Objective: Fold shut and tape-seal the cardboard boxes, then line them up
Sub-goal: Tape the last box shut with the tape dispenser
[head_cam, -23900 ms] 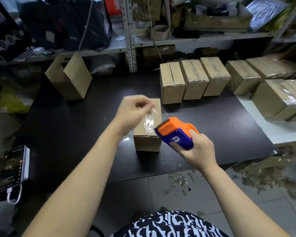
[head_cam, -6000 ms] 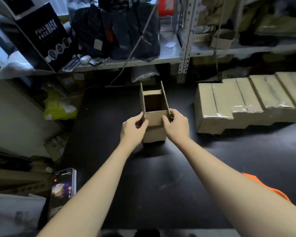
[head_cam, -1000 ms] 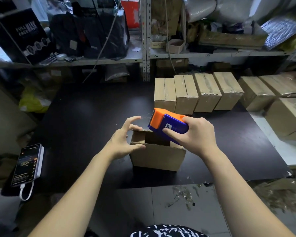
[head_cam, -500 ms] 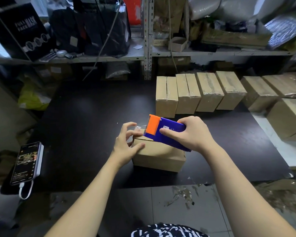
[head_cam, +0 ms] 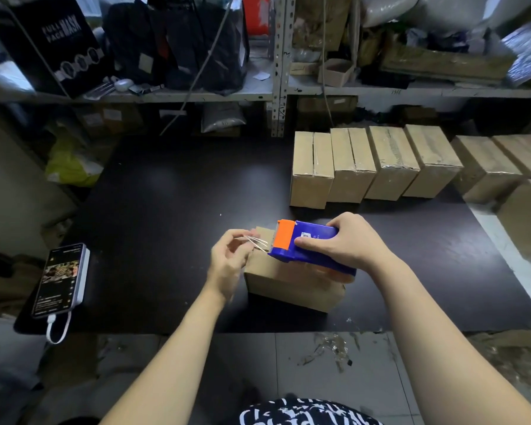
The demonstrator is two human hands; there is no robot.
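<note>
Your R hand wraps dispenser, prob pinning box flaps shut; L hand pinches tape end btwn thumb+finger, ready for seam strip.

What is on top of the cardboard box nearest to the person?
The tape dispenser rests on the cardboard box, gripped by the right hand; the left hand pinches the tape end. They cover the top seam; the inside is hidden.

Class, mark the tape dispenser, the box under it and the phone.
tape dispenser [head_cam: 307, 259]: head view, lower blue side.
box [head_cam: 292, 289]: head view, near side wall.
phone [head_cam: 60, 279]: head view, lit screen.
</note>
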